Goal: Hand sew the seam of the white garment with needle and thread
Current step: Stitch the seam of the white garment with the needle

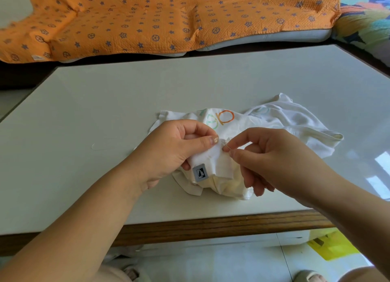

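Nearest, two bare arms, the left forearm and right forearm, slanting up from the bottom corners to meet over the work. At their meeting point, the white garment, crumpled in a heap on the near half of the table, right of centre, one fold raised off the surface. Gripping that fold, the left hand, thumb flat on top, fingers curled underneath. Just beside it, the right hand, thumb and forefinger pinched on a thin needle, its point against the cloth by the left thumbnail; other three fingers loosely curled, holding nothing. Sewing thread at the needle too fine to make out. On the held fold, a small grey woven label with a dark tree emblem (no legible wording). Further back on the cloth, printed outline letters in orange and green, partly folded under, not readable as a word. Fabric soft, thin and wrinkled. Left of the hands, a faint loop of thread on the tabletop, well apart from the garment. Tabletop pale, smooth and glossy, window glare at its right side, bordered by a dark wood edge. Beyond, grey seating under an orange quilted cover dotted with blue stars and wheel motifs; at far right, a multicoloured patterned cushion. Below the table edge, pale floor tiles and something flat and yellow.
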